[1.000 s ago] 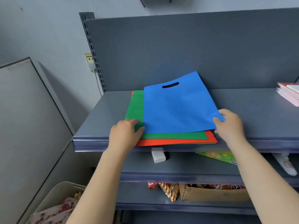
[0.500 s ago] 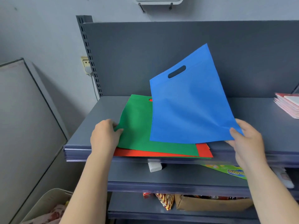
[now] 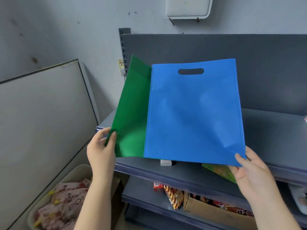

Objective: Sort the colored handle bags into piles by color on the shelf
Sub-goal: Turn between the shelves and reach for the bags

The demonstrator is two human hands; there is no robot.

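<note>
A blue handle bag (image 3: 194,112) is lifted off the grey shelf (image 3: 269,130), its cut-out handle at the top. My right hand (image 3: 249,171) pinches its lower right corner. A green handle bag (image 3: 131,113) is raised to the left of the blue one and partly behind it. My left hand (image 3: 101,150) pinches the green bag's lower left corner. The red bag seen earlier is hidden behind the two lifted bags.
A grey back panel (image 3: 249,63) rises behind the shelf. Lower shelves hold a cardboard box (image 3: 216,211), snack packets (image 3: 172,196) and a green printed sheet (image 3: 221,171). A basket of cloth (image 3: 63,200) stands at the lower left beside a leaning white board (image 3: 41,113).
Both bags have come up off the shelf: the blue one is now held upright facing me, and my left hand has taken the green bag's corner and lifted it.
</note>
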